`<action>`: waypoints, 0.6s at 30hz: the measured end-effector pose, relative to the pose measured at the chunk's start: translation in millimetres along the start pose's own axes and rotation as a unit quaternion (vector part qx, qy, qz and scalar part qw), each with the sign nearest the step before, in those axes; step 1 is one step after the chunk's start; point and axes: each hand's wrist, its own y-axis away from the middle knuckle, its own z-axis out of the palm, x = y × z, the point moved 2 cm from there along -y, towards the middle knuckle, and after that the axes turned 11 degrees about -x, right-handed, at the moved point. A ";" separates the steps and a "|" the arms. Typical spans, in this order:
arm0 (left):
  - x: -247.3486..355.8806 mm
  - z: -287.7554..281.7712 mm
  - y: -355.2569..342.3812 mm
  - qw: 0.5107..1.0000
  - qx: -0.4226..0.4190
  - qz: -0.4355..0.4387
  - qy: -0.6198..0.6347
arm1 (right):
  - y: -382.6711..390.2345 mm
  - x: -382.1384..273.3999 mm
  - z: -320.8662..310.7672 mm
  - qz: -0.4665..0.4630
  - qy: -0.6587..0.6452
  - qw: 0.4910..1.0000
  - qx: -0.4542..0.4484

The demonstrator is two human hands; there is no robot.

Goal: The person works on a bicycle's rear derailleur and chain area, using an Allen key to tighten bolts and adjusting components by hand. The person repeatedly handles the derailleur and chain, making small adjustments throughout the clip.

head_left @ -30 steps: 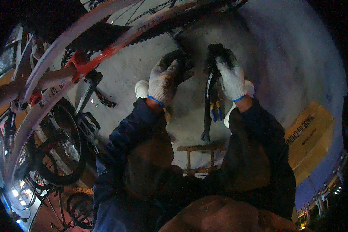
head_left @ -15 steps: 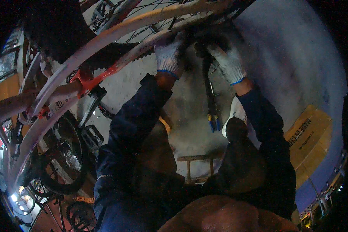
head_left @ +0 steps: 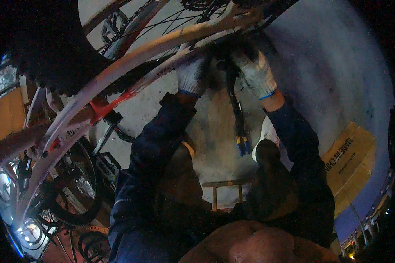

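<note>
Gloves (head_left: 190,78) seen as ribbed knit cloth, darkly smudged. Bicycle frame (head_left: 158,47) noted as smooth, faintly glossy; tyre (head_left: 72,59) as rough, knobbed rubber. Floor (head_left: 215,136) recorded matt; cardboard (head_left: 353,153) matt, paper-faced.

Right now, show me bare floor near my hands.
Bare: the floor between the right hand and the cardboard; also the patch between the blue-and-yellow handles and the wooden frame. Crowded: around the left hand, by the bicycle.

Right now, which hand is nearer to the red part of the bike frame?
Left. The left hand is to the right of the red part, slightly higher in view; the right hand is farther right.
</note>
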 end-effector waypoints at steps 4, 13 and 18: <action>-2.3 -1.4 7.8 0.998 0.022 0.053 0.019 | -2.9 -1.3 5.9 -0.101 0.133 0.986 -0.002; -11.4 10.7 11.7 0.983 0.043 0.079 0.162 | 3.2 -21.8 14.1 -0.079 0.061 0.995 0.017; -9.2 15.9 7.3 0.952 0.030 0.037 0.302 | 4.6 -26.4 12.8 0.000 -0.077 0.997 0.027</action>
